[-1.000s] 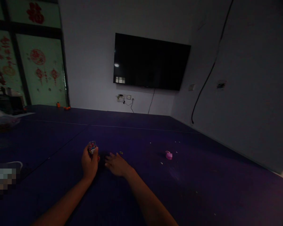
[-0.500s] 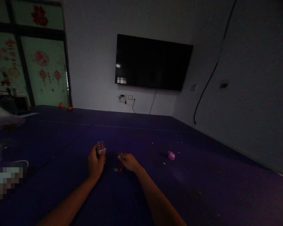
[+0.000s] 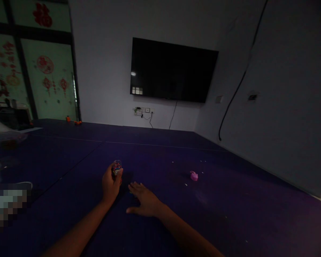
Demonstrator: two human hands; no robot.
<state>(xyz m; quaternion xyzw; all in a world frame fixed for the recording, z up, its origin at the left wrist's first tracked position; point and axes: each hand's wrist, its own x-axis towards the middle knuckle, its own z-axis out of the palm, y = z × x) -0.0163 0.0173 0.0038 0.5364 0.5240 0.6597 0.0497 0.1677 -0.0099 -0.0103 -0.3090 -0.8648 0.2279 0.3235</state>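
My left hand (image 3: 110,185) is wrapped round a small clear jar (image 3: 117,166) filled with colourful bits, holding it upright on the dark purple floor mat (image 3: 160,221). Just to its right, my right hand (image 3: 144,199) lies flat on the mat with its fingers spread and nothing in it. Any small pieces under that hand are hidden in the dim light.
A small pink object (image 3: 194,175) lies on the mat to the right, with a few pale specks near it. A black TV (image 3: 173,70) hangs on the far wall above a socket with cables. A blurred patch sits at the left edge.
My right hand has gone from a closed pinch over small coloured pieces to a flat, spread hand slightly nearer me. The left hand still grips the jar.
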